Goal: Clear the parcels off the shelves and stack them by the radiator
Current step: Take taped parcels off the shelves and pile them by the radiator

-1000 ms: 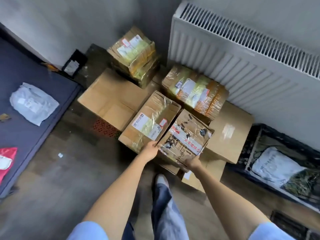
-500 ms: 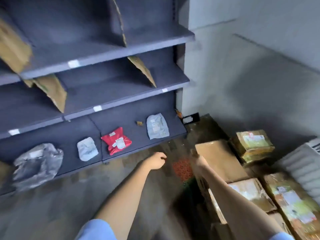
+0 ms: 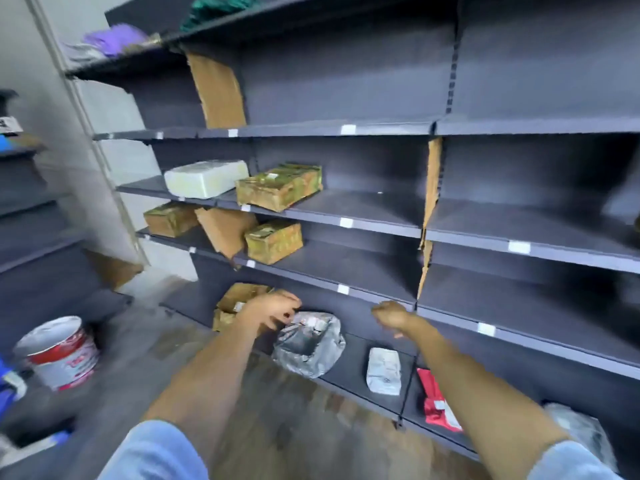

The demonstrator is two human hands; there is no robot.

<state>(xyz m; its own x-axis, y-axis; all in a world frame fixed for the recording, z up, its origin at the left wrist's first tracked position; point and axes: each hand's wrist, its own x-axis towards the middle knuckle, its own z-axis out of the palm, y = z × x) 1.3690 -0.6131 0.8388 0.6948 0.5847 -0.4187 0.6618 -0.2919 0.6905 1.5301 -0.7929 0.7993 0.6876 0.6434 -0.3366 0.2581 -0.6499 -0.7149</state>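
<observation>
A paint bucket (image 3: 59, 351) is sitting on the floor at far left, blurred. Dark shelving (image 3: 346, 129) is filling the view. On the top shelf purple cloth (image 3: 116, 38) and green cloth (image 3: 218, 6) are lying, a cardboard divider (image 3: 216, 90) standing below them. On the middle shelf a white parcel (image 3: 206, 178) is lying just beside a taped box (image 3: 278, 187), which is overhanging the shelf edge. One shelf down, a small box (image 3: 169, 218) is sitting left of a leaning cardboard flap (image 3: 225, 228), with a second box (image 3: 273, 240) to its right. On the bottom shelf a low box (image 3: 235, 303) is lying partly behind the left hand (image 3: 268, 310), whose fingers are curling loosely, gripping nothing, just over the edge of a grey bag (image 3: 308, 344); contact with it is unclear. The right hand (image 3: 391, 315) is hanging in front of the bottom shelf, fingers curled in, holding nothing. Further right on that shelf a small white bag (image 3: 382, 370), a red bag (image 3: 436, 401) and a clear bag (image 3: 581, 431) are lying apart from one another. Both pale blue sleeves are showing at the bottom edge.
</observation>
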